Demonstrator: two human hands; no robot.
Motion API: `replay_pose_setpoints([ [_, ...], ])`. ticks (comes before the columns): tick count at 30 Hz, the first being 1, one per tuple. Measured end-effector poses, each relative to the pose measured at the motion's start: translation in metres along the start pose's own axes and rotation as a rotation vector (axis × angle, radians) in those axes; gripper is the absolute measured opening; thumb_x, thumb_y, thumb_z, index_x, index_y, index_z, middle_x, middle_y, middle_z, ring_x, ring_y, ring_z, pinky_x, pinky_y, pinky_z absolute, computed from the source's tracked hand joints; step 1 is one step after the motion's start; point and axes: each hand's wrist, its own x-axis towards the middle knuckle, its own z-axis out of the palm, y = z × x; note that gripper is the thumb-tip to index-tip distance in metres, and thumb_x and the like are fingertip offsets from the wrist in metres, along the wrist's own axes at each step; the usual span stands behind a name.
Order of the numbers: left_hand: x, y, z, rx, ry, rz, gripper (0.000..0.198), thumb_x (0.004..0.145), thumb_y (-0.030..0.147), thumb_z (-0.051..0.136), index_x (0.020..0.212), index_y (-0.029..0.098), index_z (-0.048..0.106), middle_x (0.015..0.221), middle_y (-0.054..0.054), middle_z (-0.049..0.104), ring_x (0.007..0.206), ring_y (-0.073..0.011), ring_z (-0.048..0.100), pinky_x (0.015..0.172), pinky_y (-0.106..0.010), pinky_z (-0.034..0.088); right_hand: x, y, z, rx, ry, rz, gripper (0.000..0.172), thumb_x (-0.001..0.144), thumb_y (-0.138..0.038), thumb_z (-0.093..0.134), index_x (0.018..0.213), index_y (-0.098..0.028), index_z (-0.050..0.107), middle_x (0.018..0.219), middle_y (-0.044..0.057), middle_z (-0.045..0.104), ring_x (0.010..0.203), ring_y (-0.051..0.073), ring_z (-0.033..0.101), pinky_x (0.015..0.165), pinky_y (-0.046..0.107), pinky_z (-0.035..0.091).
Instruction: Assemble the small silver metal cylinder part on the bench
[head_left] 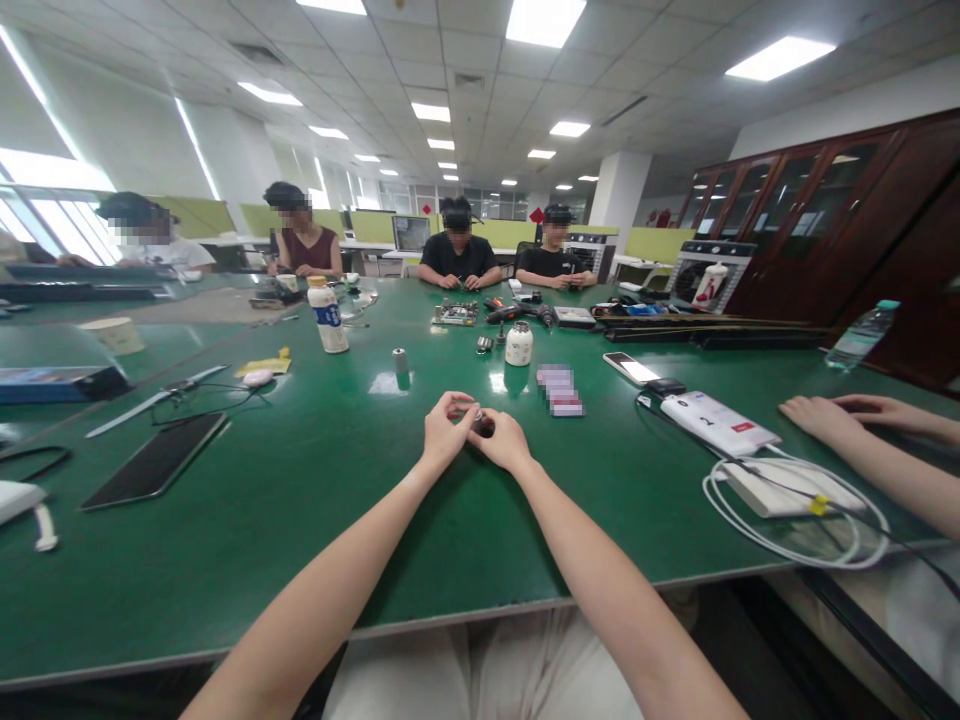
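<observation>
a white jar (pixel 518 345) stands beyond the right hand (pixel 504 440).

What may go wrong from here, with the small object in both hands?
The left hand and right hand meet around a small object, which might slip and drop onto the green table. Farther ahead, a small grey cylinder stands upright; a bump could tip it and make it roll.
</observation>
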Motion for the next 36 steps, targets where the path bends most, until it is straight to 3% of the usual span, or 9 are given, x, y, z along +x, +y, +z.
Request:
replay_pose_setpoints([
  [3, -0.004, -0.001, 0.002, -0.027, 0.036, -0.020, 0.021, 0.077, 0.028, 0.068, 0.094, 0.019, 0.060, 0.079, -0.003, 0.076, 0.079, -0.0191, 0.074, 0.078, -0.033, 0.057, -0.001, 0.001, 0.002, 0.014, 0.004, 0.001, 0.034, 0.082, -0.037, 0.072, 0.113, -0.024, 0.068, 0.097, 0.005, 0.073, 0.092, 0.021, 0.066, 0.080, 0.030, 0.049],
  [9, -0.009, -0.004, 0.008, 0.045, 0.050, 0.063, 0.018, 0.081, 0.023, 0.064, 0.099, 0.019, 0.065, 0.100, -0.007, 0.075, 0.090, -0.0187, 0.071, 0.080, -0.032, 0.056, -0.001, 0.006, 0.002, 0.023, 0.001, -0.012, 0.035, 0.080, -0.036, 0.072, 0.113, -0.023, 0.070, 0.097, 0.006, 0.073, 0.090, 0.022, 0.067, 0.082, 0.032, 0.051],
  [14, -0.008, -0.009, 0.006, 0.137, 0.055, 0.063, 0.009, 0.081, 0.024, 0.066, 0.085, 0.019, 0.072, 0.110, -0.010, 0.072, 0.101, -0.0229, 0.068, 0.080, -0.034, 0.057, 0.002, 0.005, 0.002, 0.090, 0.033, -0.037, 0.030, 0.083, -0.035, 0.069, 0.109, -0.023, 0.071, 0.098, 0.006, 0.074, 0.093, 0.022, 0.068, 0.084, 0.033, 0.052],
  [17, -0.008, -0.010, 0.003, 0.166, 0.047, 0.063, 0.009, 0.081, 0.026, 0.068, 0.080, 0.020, 0.074, 0.110, -0.010, 0.071, 0.109, -0.0254, 0.065, 0.079, -0.034, 0.056, 0.003, 0.005, 0.004, 0.198, 0.048, -0.044, 0.027, 0.085, -0.034, 0.065, 0.108, -0.023, 0.072, 0.095, 0.005, 0.075, 0.090, 0.021, 0.068, 0.082, 0.032, 0.054],
  [22, -0.007, -0.010, 0.000, 0.153, 0.018, 0.030, 0.009, 0.080, 0.023, 0.068, 0.084, 0.021, 0.075, 0.108, -0.008, 0.072, 0.106, -0.0236, 0.066, 0.080, -0.033, 0.054, 0.007, 0.010, 0.009, 0.310, 0.030, -0.046, 0.028, 0.081, -0.030, 0.068, 0.107, -0.022, 0.071, 0.094, 0.003, 0.075, 0.087, 0.019, 0.069, 0.082, 0.031, 0.054],
  [28, -0.005, -0.010, -0.001, 0.182, 0.006, 0.011, 0.008, 0.080, 0.024, 0.068, 0.083, 0.022, 0.075, 0.096, -0.005, 0.075, 0.100, -0.0227, 0.065, 0.081, -0.033, 0.051, 0.010, 0.014, 0.011, 0.338, 0.008, -0.044, 0.029, 0.079, -0.031, 0.069, 0.105, -0.021, 0.072, 0.094, 0.004, 0.075, 0.086, 0.019, 0.069, 0.083, 0.032, 0.054],
  [36, -0.003, -0.011, -0.005, 0.243, -0.023, 0.011, 0.014, 0.080, 0.032, 0.067, 0.086, 0.022, 0.076, 0.095, -0.006, 0.076, 0.100, -0.0240, 0.065, 0.082, -0.036, 0.051, 0.007, 0.010, 0.012, 0.335, 0.008, -0.003, 0.034, 0.078, -0.034, 0.071, 0.109, -0.020, 0.071, 0.090, 0.003, 0.074, 0.083, 0.018, 0.067, 0.076, 0.028, 0.052],
])
